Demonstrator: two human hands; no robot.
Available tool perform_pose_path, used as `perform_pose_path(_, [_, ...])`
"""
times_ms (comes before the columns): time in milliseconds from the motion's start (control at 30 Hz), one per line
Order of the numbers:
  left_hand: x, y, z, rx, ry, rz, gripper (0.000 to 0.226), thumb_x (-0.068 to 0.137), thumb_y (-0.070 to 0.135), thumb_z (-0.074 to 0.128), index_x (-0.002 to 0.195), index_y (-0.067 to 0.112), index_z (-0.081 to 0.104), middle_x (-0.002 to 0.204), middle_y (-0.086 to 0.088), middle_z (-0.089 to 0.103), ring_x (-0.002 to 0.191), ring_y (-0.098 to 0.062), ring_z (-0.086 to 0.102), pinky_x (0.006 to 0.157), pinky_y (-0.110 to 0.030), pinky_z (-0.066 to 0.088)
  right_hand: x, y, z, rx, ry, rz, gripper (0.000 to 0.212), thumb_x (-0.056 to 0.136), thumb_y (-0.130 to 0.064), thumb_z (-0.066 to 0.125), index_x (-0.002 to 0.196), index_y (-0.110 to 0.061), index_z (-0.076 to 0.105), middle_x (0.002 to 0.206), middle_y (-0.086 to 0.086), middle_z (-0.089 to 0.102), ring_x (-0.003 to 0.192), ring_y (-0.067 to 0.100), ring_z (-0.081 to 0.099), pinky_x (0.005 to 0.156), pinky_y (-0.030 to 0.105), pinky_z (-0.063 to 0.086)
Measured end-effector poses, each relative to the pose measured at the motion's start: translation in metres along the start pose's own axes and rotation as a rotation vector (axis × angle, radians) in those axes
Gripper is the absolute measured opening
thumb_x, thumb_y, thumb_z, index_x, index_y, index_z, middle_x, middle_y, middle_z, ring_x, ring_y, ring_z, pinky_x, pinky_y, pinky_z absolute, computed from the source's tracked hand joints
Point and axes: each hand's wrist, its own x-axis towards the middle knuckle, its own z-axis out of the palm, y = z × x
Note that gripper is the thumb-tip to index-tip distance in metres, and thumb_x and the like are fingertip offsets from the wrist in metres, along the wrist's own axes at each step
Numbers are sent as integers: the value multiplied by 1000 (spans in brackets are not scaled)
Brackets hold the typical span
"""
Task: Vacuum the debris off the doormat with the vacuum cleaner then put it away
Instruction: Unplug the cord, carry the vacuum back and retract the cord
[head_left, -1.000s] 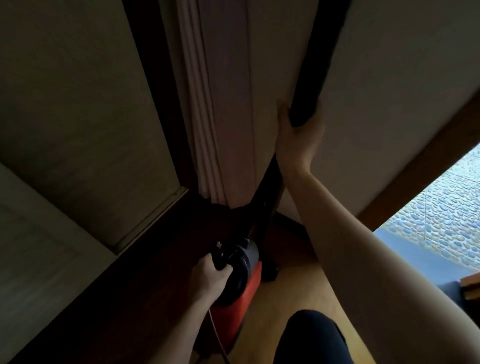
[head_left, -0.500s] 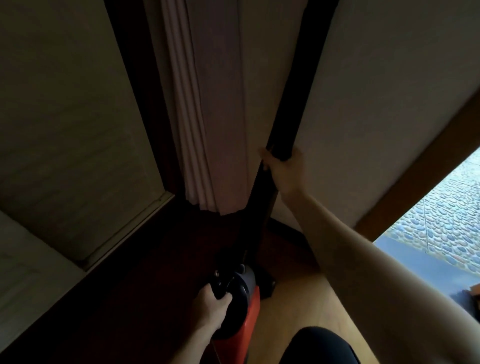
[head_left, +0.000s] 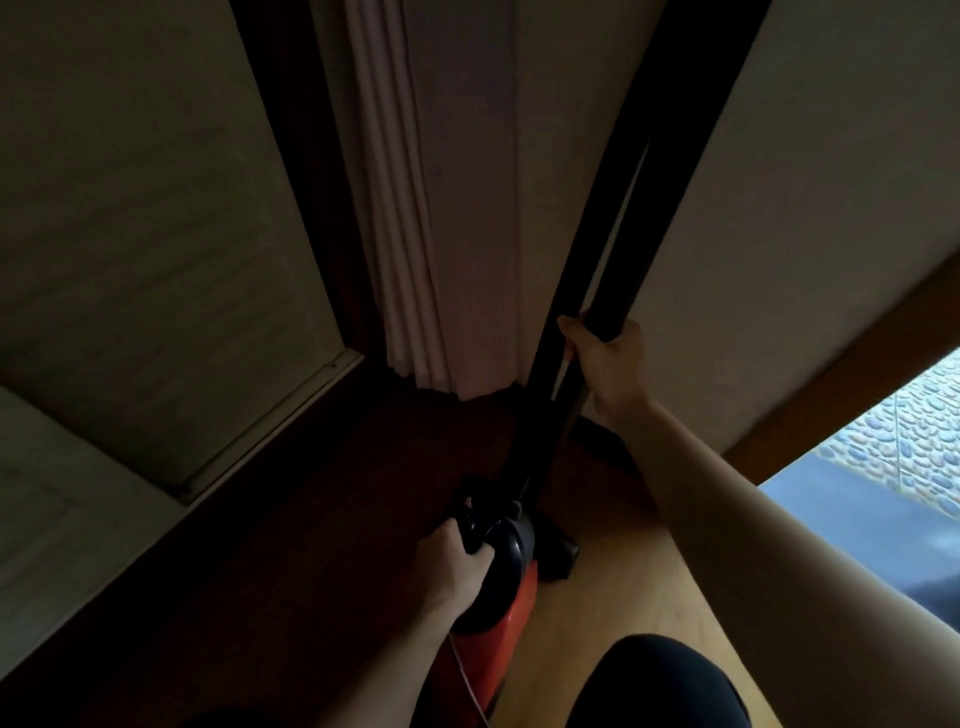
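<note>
A red and black vacuum cleaner (head_left: 511, 587) stands on the floor in a dim corner, close to the wall. My left hand (head_left: 452, 569) grips the black handle on top of its body. A long black tube (head_left: 639, 223) rises from the body and leans against the wall. My right hand (head_left: 605, 364) is wrapped around that tube low down, just above the floor. The doormat is not in view.
A folded pale curtain (head_left: 410, 234) hangs in the corner beside the tube. A dark door frame (head_left: 291, 171) and a light panel (head_left: 130, 218) stand at left. Wooden floor (head_left: 623, 587) lies below, a pebble-patterned floor (head_left: 914, 431) at right. My dark-clothed knee (head_left: 654, 686) shows at the bottom.
My right hand has slid down the black tube from up on the wall to near the floor. My left hand has kept its hold on the vacuum's handle.
</note>
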Motion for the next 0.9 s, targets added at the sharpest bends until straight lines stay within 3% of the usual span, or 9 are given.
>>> perform_pose_path(67, [3,2,3,18,5,-4,32,89,32,64,117,15,63,111,-4,68,101,-21,67,74,-22,49,1,4,-4,-3,32,14,33,94,-11,68,64,-10,57,61,3,58,50,4,57,51,15,49])
perform_pose_path(200, [6,4,7,39,26,-4,33,87,36,65,113,15,64,108,-5,70,99,-24,68,80,-31,55,-1,5,-1,-27,49,21,33,95,-18,69,65,-10,56,61,0,58,49,2,56,50,14,46])
perform_pose_path(400, [5,0,3,2,-2,51,34,87,39,66,111,15,63,103,0,68,97,-20,68,73,-25,49,-5,11,3,-38,51,-10,22,95,-16,69,78,-4,63,64,4,60,48,-1,56,49,11,45])
perform_pose_path(467, [3,-4,1,-38,-16,70,30,88,37,67,109,17,60,96,4,68,83,-15,71,71,-26,55,-7,13,3,-42,44,-9,21,96,-18,69,81,-2,65,65,5,62,49,0,58,50,11,46])
perform_pose_path(533, [2,-8,-1,-82,-36,84,25,89,37,66,103,19,57,87,5,68,57,-6,69,57,-22,56,-6,16,3,-37,40,-15,22,95,-19,69,81,-2,65,66,5,62,51,2,58,51,13,47])
perform_pose_path(600, [2,-10,-2,-102,-49,92,24,90,39,67,100,20,55,86,8,67,51,-2,66,51,-16,52,-5,17,4,-23,27,-34,21,94,-17,70,80,-2,65,65,6,61,52,5,58,52,15,49])
perform_pose_path(700, [-1,-8,-9,-102,-39,114,33,93,47,60,112,20,60,102,8,67,84,-7,70,74,-20,55,-3,24,4,12,6,-53,25,92,-13,72,78,7,65,64,6,60,53,6,57,53,17,50])
perform_pose_path(767, [-6,-5,-15,-85,-24,103,38,100,43,50,125,15,59,117,3,62,112,-16,62,88,-21,44,-2,27,2,19,-10,-35,25,91,-10,73,80,10,64,64,4,59,52,4,56,53,17,50])
perform_pose_path(900, [-11,-10,-30,-25,-15,79,37,101,40,47,122,13,61,119,-3,62,114,-20,59,87,-22,39,-8,40,-4,-56,-48,31,21,85,-19,81,92,-8,65,81,-5,68,68,-1,66,62,17,56])
